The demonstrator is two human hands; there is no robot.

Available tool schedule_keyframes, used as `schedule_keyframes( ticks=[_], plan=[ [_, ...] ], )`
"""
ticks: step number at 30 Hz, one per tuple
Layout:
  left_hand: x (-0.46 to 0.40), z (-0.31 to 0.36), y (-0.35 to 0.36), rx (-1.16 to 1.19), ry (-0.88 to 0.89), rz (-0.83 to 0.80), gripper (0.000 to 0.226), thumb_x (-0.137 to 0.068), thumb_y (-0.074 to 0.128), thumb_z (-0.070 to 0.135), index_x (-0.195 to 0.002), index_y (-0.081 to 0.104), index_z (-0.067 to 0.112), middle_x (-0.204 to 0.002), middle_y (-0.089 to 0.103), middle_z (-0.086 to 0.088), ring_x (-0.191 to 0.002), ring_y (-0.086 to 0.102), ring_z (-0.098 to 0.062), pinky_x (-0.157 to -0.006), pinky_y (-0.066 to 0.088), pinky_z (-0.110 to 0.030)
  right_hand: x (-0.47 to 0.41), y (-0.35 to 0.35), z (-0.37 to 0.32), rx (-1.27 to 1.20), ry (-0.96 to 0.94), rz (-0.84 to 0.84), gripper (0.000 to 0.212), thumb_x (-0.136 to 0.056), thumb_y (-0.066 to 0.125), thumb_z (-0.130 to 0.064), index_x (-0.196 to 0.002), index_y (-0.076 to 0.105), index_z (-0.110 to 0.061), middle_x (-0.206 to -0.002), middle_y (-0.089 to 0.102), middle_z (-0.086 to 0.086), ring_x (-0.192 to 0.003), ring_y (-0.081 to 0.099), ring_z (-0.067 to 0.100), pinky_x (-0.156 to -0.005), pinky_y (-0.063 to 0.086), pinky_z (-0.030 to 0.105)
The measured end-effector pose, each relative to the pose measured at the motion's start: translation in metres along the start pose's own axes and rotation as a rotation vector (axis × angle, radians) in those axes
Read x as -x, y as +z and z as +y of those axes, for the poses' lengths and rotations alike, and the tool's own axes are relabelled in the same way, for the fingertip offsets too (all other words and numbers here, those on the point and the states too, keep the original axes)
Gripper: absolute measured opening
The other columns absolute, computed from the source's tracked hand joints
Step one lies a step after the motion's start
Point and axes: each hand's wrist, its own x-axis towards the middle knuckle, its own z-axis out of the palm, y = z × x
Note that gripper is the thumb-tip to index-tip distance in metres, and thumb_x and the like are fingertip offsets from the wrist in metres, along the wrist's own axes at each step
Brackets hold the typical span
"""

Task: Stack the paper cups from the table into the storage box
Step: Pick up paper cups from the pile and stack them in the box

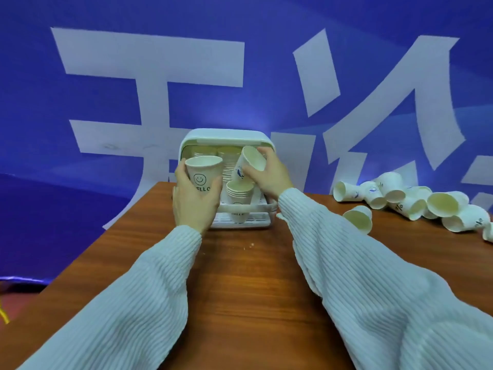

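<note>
A white storage box [226,136] with its front open stands at the table's far edge. Inside it are tall stacks of paper cups [226,162] at the back and a short stack [239,192] in front. My left hand [193,200] grips an upright smiley "HELLO" cup [203,170] in front of the box's left side. My right hand [272,173] holds a tilted cup with a blue print [249,162], mouth toward me, above the short stack.
A pile of loose paper cups [416,200] lies on its side at the table's right, with one cup [358,218] nearer the box. The brown wooden table [248,276] ends at the left in a slanted edge. A blue banner hangs behind.
</note>
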Motion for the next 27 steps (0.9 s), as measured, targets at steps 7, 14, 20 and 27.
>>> schedule_keyframes(
  ticks=[7, 14, 20, 27],
  plan=[
    [-0.013, -0.013, -0.004, 0.021, -0.036, -0.053, 0.094, -0.086, 0.072, 0.049, -0.157, 0.013, 0.035, -0.152, 0.047, 0.0, -0.133, 0.05, -0.022, -0.109, 0.045, -0.046, -0.012, 0.019, 0.005, 0.353, 0.074, -0.461, 0.08, -0.092, 0.066, -0.048, -0.159, 0.034, -0.019, -0.157, 0.045, 0.006, -0.139, 0.048, 0.028, -0.104, 0.037, 0.034],
    [-0.039, 0.005, 0.018, -0.007, 0.038, -0.087, 0.085, -0.081, 0.079, 0.04, -0.151, 0.035, 0.023, -0.146, 0.047, 0.0, -0.128, 0.048, -0.017, -0.108, 0.044, -0.04, 0.002, 0.024, 0.023, 0.29, 0.067, -0.553, 0.117, -0.084, 0.078, -0.046, -0.165, -0.004, -0.027, -0.168, 0.029, 0.007, -0.148, 0.038, 0.028, -0.121, 0.032, 0.042],
    [-0.049, 0.016, 0.051, -0.11, 0.11, -0.235, 0.084, -0.083, 0.081, 0.032, -0.152, 0.036, 0.015, -0.149, 0.048, -0.007, -0.134, 0.047, -0.022, -0.106, 0.036, -0.03, 0.01, 0.019, 0.031, 0.095, 0.06, -0.447, 0.123, -0.088, 0.078, -0.031, -0.161, -0.021, -0.032, -0.158, 0.046, 0.006, -0.136, 0.053, 0.024, -0.108, 0.04, 0.03],
    [-0.037, -0.012, 0.063, -0.749, 0.092, -0.494, 0.085, -0.09, 0.02, 0.08, -0.153, 0.038, 0.026, -0.161, 0.033, -0.011, -0.147, 0.027, -0.035, -0.116, 0.026, -0.054, 0.021, 0.003, 0.048, -0.124, 0.025, -0.265, 0.113, -0.088, 0.079, -0.031, -0.163, -0.005, -0.04, -0.155, 0.042, 0.005, -0.138, 0.046, 0.017, -0.118, 0.038, 0.037]
  ],
)
